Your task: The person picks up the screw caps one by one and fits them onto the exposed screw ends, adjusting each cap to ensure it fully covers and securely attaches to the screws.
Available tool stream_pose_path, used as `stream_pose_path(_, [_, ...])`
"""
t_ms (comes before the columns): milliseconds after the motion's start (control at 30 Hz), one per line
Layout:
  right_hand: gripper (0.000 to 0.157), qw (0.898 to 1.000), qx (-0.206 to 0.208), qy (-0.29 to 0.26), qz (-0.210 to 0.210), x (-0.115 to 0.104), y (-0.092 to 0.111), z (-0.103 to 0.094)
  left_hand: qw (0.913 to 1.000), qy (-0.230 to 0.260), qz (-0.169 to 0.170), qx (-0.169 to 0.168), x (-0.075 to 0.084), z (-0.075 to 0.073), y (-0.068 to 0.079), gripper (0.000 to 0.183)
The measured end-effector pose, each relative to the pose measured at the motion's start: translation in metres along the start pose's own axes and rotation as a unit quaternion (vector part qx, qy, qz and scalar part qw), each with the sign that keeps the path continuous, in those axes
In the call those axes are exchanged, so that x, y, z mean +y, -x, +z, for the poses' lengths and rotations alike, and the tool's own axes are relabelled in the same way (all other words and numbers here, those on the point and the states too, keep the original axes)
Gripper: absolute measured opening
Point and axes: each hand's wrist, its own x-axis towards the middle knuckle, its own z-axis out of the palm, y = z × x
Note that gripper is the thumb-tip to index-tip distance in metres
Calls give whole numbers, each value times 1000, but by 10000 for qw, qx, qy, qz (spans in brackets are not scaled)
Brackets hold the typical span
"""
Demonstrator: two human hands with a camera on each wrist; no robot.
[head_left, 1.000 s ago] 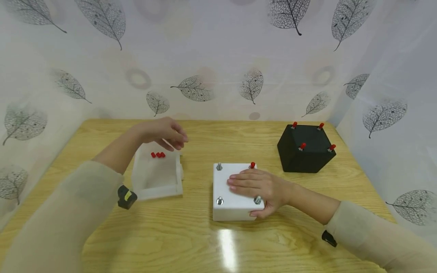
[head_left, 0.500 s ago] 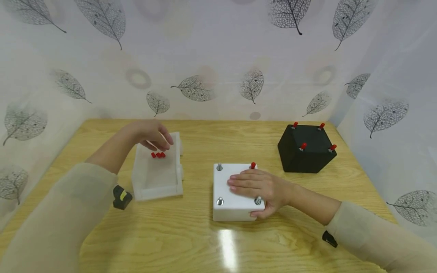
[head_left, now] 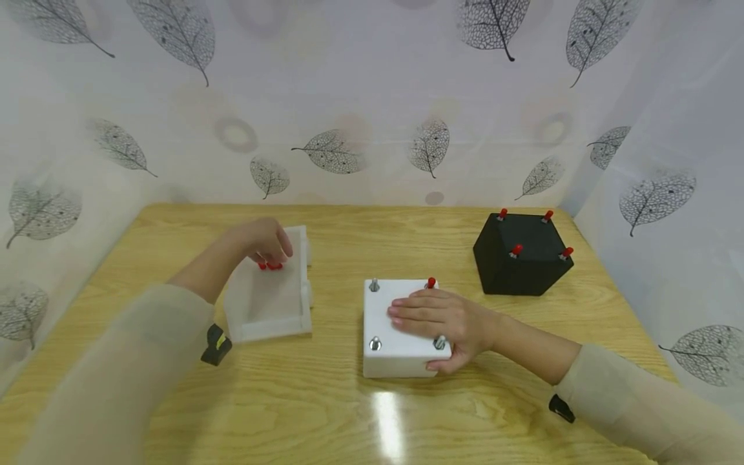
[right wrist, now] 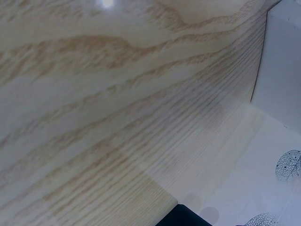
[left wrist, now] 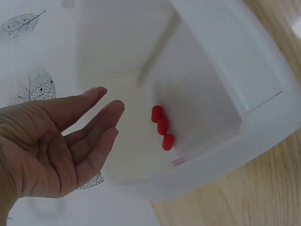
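My left hand (head_left: 267, 240) is over the white tray (head_left: 273, 330), its fingertips above a small cluster of red caps (head_left: 274, 265). In the left wrist view, the thumb and fingers of this hand (left wrist: 61, 143) stand apart with nothing between them, beside three red caps (left wrist: 162, 125) in the tray. My right hand (head_left: 444, 323) rests on the white box (head_left: 383, 316), fingers straight across its top and thumb against the front side. Metal posts (head_left: 375, 343) rise from the box's corners; a red cap (head_left: 431, 283) sits on the back right one.
A black box (head_left: 514, 258) stands at the back right, with red caps (head_left: 516, 250) on its corner posts. Both boxes and the tray are on a wooden table (head_left: 325, 413). A leaf-patterned curtain (head_left: 349, 97) hangs behind and at the sides.
My left hand has moved left and then down into the tray, towards the red caps. The right hand and the white box have stayed in place.
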Motion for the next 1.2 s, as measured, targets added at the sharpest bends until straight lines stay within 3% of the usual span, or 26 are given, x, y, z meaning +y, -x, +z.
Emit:
stream_pose_path(167, [62, 10000, 3, 9, -21, -1, 1, 2, 9992, -161, 104, 357, -8, 10, -9, 24])
stream_pose_path(233, [62, 10000, 7, 23, -20, -1, 1, 2, 9964, -568, 285, 559, -11, 13, -12, 15])
stream_pose_path(333, [61, 10000, 8, 35, -18, -2, 1, 2, 9823, -1581, 517, 858, -15, 17, -16, 22])
stream_pose_path(433, [61, 10000, -1, 32, -13, -2, 1, 2, 9738, -1994, 429, 1006, -16, 21, -19, 29])
stream_pose_path(633, [62, 10000, -10, 63, -35, -1, 1, 1, 9778, -1805, 11, 1064, -13, 26, -18, 28])
stream_pose_path(800, [61, 10000, 13, 63, -25, -1, 1, 1, 9757, -1919, 172, 1045, -14, 26, -20, 23])
stream_pose_path(933, [61, 10000, 51, 66, -43, -1, 1, 1, 9751, -1960, 82, 1031, -16, 27, -24, 24])
stream_pose_path(1200, [62, 9999, 62, 80, -42, 0, 0, 1, 9731, -1849, 246, 1350, -24, 32, -29, 26])
